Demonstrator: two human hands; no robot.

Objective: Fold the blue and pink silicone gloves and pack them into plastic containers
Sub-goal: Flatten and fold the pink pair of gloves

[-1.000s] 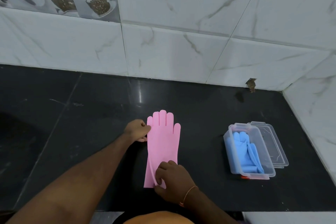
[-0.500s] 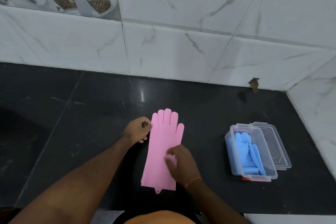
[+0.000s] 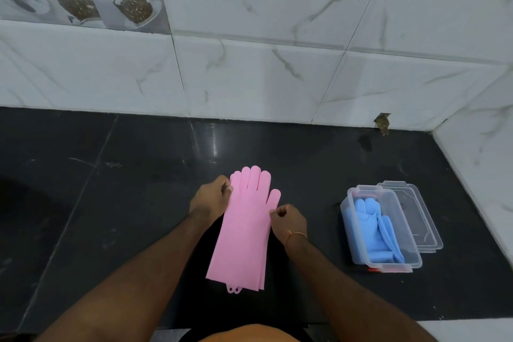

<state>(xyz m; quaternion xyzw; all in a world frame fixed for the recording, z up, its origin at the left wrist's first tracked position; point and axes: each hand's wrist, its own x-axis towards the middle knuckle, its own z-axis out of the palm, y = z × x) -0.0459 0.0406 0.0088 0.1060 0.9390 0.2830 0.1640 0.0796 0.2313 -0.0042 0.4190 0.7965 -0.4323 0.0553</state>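
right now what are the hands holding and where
Both grip the pink silicone gloves lying flat on the countertop: left hand at the little-finger edge, right hand just below the thumb.

— Where does the view sit?
— On the person's head, looking forward and down at the black desk (image 3: 111, 203); the tiled wall (image 3: 249, 78) stands behind.
— How close?
— Near; both forearms fill the bottom edge; it's the only view.

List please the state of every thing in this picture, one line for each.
pink gloves: stacked flat on the counter, unfolded, fingers pointing to the wall
blue gloves: folded, inside the container
plastic container: open, no lid on
lid: lying behind the container, off
left hand: pinching the pink gloves' left edge
right hand: pinching their right edge below the thumb
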